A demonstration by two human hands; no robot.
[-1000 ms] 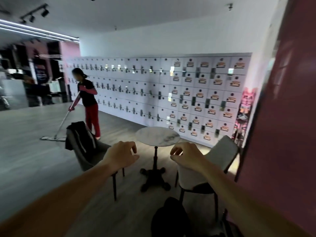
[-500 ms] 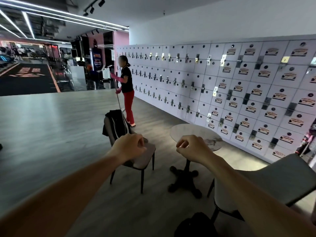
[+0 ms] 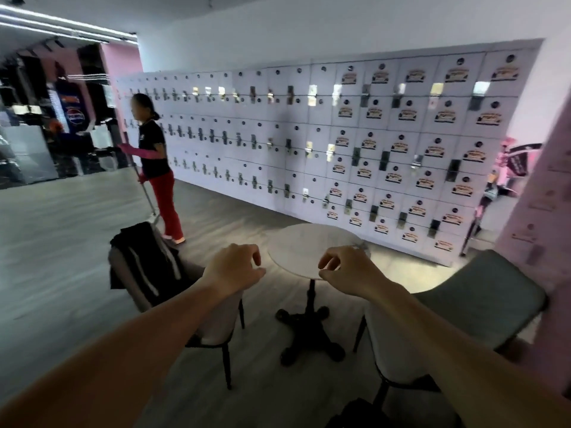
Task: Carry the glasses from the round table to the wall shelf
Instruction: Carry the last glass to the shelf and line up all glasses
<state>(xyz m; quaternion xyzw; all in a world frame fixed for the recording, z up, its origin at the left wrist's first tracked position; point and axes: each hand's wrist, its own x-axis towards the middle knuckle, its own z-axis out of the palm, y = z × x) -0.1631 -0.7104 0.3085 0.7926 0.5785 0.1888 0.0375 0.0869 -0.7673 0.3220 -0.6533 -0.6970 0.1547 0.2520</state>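
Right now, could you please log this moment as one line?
left hand: empty, loosely curled | right hand: empty, loosely curled | round table: ahead, glasses unclear

Round white marble-topped table (image 3: 304, 250) stands upright on a black pedestal.

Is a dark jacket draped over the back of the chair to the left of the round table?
Yes, a dark jacket hangs over the backrest of the chair left of the round table.

A wall of white lockers with stickers (image 3: 386, 149) stands behind; a person in black top and red trousers (image 3: 156, 168) stands near a grey chair draped with a black jacket (image 3: 145, 261).
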